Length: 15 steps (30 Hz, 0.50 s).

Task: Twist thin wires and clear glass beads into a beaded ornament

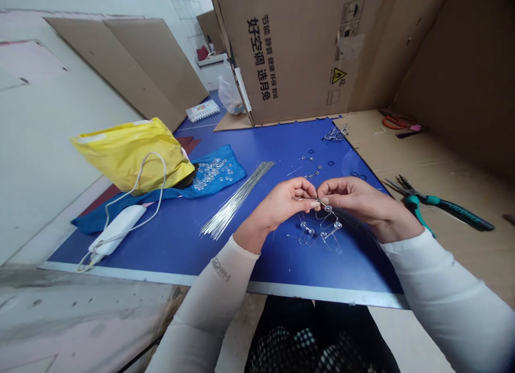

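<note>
Beaded wire strand (pixel 337 226), one, partly made up: several clear beads sit along thin twisted wire, with loose loops and free ends standing out. Judged unfinished; whether either end is closed off cannot be told. Unused stock remains, as listed below.

Position: upper end at the fingertips, remainder trailing between five and six o'clock from them, low over the blue tabletop (pixel 277 263).

Left hand (pixel 287 201): thumb and forefinger pressed together on the upper wire. Right hand (pixel 358 201): thumb and fingers likewise pinched on it, tips just beside the left's. The exact contact point is too small to make out.

Further items, by clock face from the hands, twelve pointing away from the wearer:

- Pliers (pixel 458 212), teal-and-black handles, three o'clock, on a cardboard sheet (pixel 434 163).
- Bundle of straight silvery wires (pixel 239 198), nine o'clock.
- White power strip (pixel 120 229) with cord, between eight and nine.
- Loose clear beads (pixel 212 172), many, on a blue cloth (pixel 237 172), between nine and ten.
- Yellow plastic bag (pixel 140 153), same bearing, beyond the beads.
- Small black ring (pixel 330 163), one o'clock.
- Wire tangle (pixel 336 132), between twelve and one.
- Orange-handled scissors (pixel 396 122), between one and two.
- Clear plastic bag (pixel 230 96), between ten and eleven.
- Printed cardboard box (pixel 306 51), twelve o'clock, upright.
</note>
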Tool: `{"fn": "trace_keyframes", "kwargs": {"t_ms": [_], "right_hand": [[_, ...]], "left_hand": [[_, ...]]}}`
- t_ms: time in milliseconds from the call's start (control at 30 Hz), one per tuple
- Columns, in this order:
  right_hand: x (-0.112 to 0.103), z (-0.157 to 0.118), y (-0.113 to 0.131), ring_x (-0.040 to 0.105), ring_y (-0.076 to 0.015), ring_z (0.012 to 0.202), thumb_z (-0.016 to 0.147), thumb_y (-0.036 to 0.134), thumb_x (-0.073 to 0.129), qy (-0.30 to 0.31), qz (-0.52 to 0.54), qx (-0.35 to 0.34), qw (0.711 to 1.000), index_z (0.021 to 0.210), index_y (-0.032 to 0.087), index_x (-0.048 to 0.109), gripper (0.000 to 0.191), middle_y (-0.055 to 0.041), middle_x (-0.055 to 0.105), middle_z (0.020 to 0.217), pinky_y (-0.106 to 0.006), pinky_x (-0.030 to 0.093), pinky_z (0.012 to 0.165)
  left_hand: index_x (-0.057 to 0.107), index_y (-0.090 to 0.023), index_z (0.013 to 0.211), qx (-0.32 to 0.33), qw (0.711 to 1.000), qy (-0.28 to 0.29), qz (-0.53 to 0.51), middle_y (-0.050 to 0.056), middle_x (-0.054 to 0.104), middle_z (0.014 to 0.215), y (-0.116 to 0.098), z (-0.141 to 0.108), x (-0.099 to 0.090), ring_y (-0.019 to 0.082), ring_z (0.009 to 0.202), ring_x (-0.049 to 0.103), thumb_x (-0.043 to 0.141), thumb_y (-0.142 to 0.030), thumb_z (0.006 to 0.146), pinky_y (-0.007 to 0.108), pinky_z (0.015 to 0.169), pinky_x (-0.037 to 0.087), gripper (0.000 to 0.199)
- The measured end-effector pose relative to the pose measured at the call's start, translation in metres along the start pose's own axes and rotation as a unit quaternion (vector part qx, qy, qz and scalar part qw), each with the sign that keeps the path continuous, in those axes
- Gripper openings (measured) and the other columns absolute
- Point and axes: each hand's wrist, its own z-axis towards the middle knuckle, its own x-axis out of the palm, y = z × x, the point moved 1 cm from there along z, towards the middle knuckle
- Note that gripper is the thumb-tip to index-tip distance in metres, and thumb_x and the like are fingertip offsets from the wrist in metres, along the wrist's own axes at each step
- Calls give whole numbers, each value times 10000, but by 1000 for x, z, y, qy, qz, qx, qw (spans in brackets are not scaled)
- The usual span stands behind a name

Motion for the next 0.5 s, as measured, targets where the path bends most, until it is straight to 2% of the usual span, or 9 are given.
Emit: {"fn": "trace_keyframes", "kwargs": {"t_ms": [267, 500], "right_hand": [[3, -2, 5, 496, -111, 600, 708, 316, 783, -10, -77, -7, 997, 721, 182, 663, 180, 21, 605, 657, -271, 382, 607], [4, -4, 9, 493, -104, 604, 772, 259, 681, 6, -136, -46, 990, 727, 184, 629, 102, 25, 591, 665, -260, 387, 601]], "left_hand": [[606, -129, 877, -7, 1000, 20, -9, 0, 643, 720, 1, -2, -2, 92, 686, 589, 744, -166, 706, 251, 666, 444, 223], [603, -119, 886, -38, 995, 57, -78, 3, 648, 709, 3, -2, -4, 75, 630, 573, 777, -189, 707, 247, 651, 410, 259]]}}
